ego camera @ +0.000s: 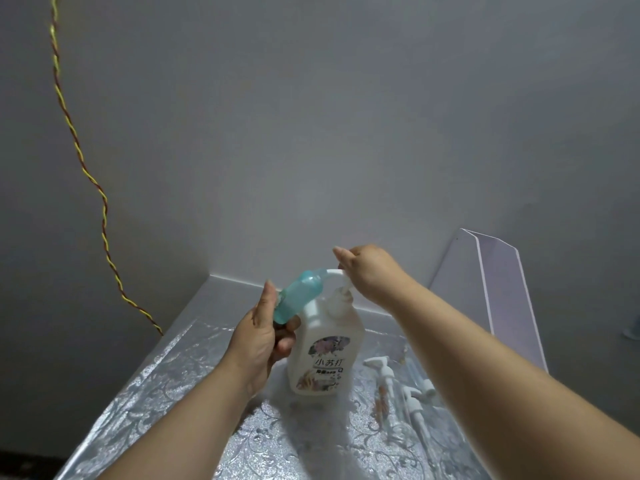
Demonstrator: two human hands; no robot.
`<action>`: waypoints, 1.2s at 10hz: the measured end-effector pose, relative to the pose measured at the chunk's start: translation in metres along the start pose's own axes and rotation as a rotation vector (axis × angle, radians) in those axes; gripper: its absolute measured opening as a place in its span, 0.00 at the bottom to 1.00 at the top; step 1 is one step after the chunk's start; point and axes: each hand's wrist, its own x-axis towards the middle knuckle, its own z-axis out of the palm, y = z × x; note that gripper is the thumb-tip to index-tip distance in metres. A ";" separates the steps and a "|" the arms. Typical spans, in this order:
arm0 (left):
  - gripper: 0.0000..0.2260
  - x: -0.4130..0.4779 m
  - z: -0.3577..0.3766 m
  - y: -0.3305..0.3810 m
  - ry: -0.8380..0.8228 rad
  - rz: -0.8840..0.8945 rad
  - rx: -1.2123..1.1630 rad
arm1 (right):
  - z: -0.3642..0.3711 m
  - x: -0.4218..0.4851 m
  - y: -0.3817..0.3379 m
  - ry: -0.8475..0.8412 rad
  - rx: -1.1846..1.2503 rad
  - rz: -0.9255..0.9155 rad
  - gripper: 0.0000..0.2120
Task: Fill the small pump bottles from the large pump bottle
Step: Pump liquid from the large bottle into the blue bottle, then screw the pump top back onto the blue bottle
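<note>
A large white pump bottle [323, 355] with a flowered label stands upright on the table. My right hand [367, 271] rests on top of its white pump head [337, 272], fingers curled over it. My left hand [259, 344] grips a small translucent teal bottle [299, 293], tilted so its open neck meets the pump's spout. The teal bottle has no pump on it.
The table [173, 382] has a shiny silver patterned cover. Loose white pump heads [381, 367] and small clear bottles [412, 400] lie at the right. A clear acrylic stand [498, 292] leans at the back right. A twisted yellow-red cord [104, 216] hangs on the wall at left.
</note>
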 end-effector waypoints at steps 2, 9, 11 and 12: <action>0.19 0.002 -0.001 0.005 0.007 0.010 -0.141 | -0.007 0.000 0.000 -0.080 0.116 0.055 0.23; 0.19 0.001 0.005 0.015 -0.024 0.018 -0.233 | 0.011 -0.032 0.061 -0.092 0.088 0.235 0.19; 0.20 -0.011 0.020 0.019 -0.065 0.009 -0.245 | 0.022 -0.062 0.084 -0.290 -0.047 0.290 0.11; 0.22 -0.025 0.025 0.014 -0.101 -0.012 -0.240 | 0.027 -0.072 0.094 -0.323 -0.097 0.284 0.15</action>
